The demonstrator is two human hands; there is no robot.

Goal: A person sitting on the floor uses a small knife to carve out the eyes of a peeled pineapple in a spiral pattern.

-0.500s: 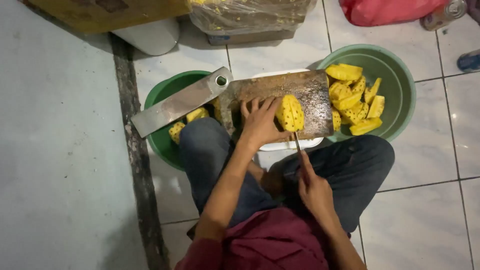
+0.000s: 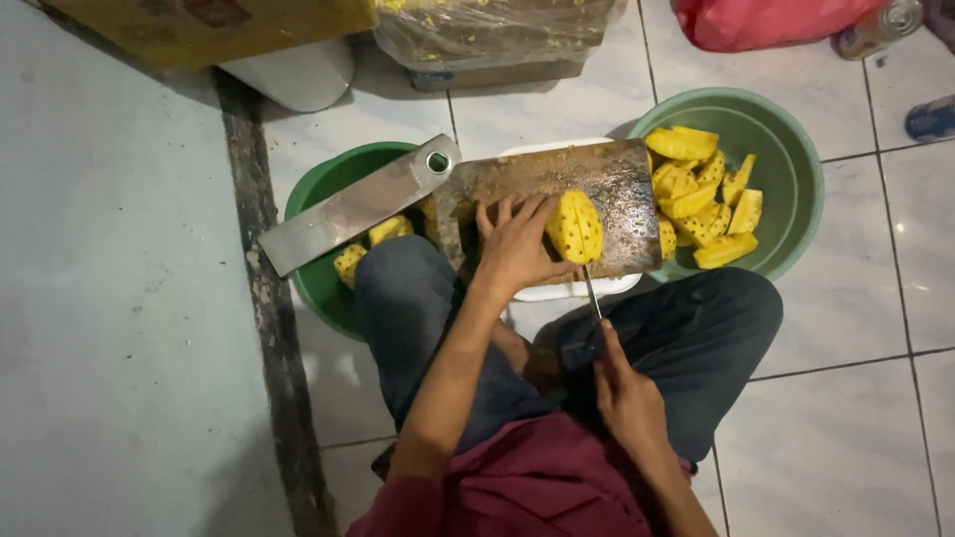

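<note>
Pineapple (image 2: 575, 227), peeled and yellow, stands near the front edge of the wet cutting board (image 2: 607, 179), steadied by the left hand (image 2: 512, 249) with fingers spread against its side. The right hand (image 2: 627, 398) is closed round a thin knife (image 2: 592, 293) pointing up at the fruit. The board looks slick and bridges two green basins (image 2: 796, 159); a slip could drive the blade toward those fingers.

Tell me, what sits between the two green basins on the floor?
Between the left green basin and right green basin, the head view shows a wooden cutting board carrying a peeled pineapple.
</note>
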